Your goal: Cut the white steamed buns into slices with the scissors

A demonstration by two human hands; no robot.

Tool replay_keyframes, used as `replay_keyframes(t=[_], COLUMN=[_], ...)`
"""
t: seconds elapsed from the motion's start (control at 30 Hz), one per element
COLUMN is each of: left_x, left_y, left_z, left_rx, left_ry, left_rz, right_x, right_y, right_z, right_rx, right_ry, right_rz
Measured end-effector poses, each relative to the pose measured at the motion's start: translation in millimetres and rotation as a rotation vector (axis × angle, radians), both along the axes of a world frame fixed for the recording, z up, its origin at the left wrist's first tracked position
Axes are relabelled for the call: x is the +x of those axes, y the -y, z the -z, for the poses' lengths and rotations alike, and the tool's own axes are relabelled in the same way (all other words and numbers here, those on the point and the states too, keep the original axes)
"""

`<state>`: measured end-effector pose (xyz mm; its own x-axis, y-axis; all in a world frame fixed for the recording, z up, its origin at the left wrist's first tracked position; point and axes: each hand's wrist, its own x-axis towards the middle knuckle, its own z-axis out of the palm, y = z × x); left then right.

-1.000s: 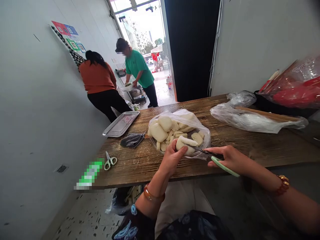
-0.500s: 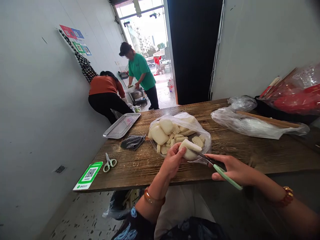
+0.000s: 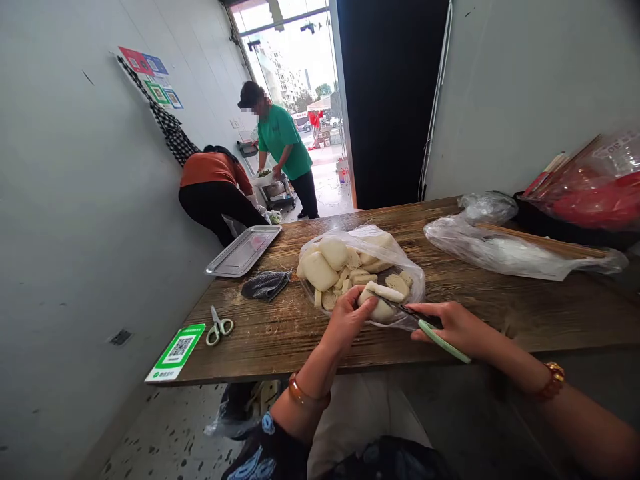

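My left hand [image 3: 351, 312] is closed on a pale steamed bun [image 3: 379, 308], held over the near edge of an open plastic bag [image 3: 414, 288]. Green-handled scissors [image 3: 440, 339] are in my right hand [image 3: 457, 327], their blades lying across the bun's top, where a strip of white stands partly parted from the rest. Inside the bag are whole buns [image 3: 320, 270] and several cut slices [image 3: 363, 275]. Part of the right hand's grip is hidden behind the scissor handle.
Left on the wooden table [image 3: 280, 343] lie a metal tray [image 3: 244, 252], a dark cloth [image 3: 266, 285], a second pair of scissors [image 3: 219, 327] and a QR-code card [image 3: 177, 352]. Wooden skewers [image 3: 545, 240] in clear plastic lie right. Two people [image 3: 285, 143] work near the doorway.
My right hand has moved slightly left and up, bringing the scissor blades further across the bun. My left hand keeps holding the bun in nearly the same place.
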<state>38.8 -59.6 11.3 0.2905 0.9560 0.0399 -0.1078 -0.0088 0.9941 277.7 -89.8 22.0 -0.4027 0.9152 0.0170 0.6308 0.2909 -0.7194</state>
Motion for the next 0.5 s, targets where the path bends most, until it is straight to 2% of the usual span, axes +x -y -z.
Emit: replay_keyframes(t=[0.2, 0.37, 0.5], left_x=[1, 1, 0], left_y=[-6, -9, -10], left_z=[2.1, 5.9, 6.5], left_rx=[-0.036, -0.031, -0.024], left_ry=[0.035, 0.045, 0.030], left_rz=[0.005, -0.003, 0.001], right_x=[-2, -1, 1], right_y=[-4, -2, -3], right_z=[7, -1, -7], right_rx=[0.018, -0.027, -0.107], right_ry=[-0.010, -0.004, -0.019], right_rz=[-0.019, -0.004, -0.052])
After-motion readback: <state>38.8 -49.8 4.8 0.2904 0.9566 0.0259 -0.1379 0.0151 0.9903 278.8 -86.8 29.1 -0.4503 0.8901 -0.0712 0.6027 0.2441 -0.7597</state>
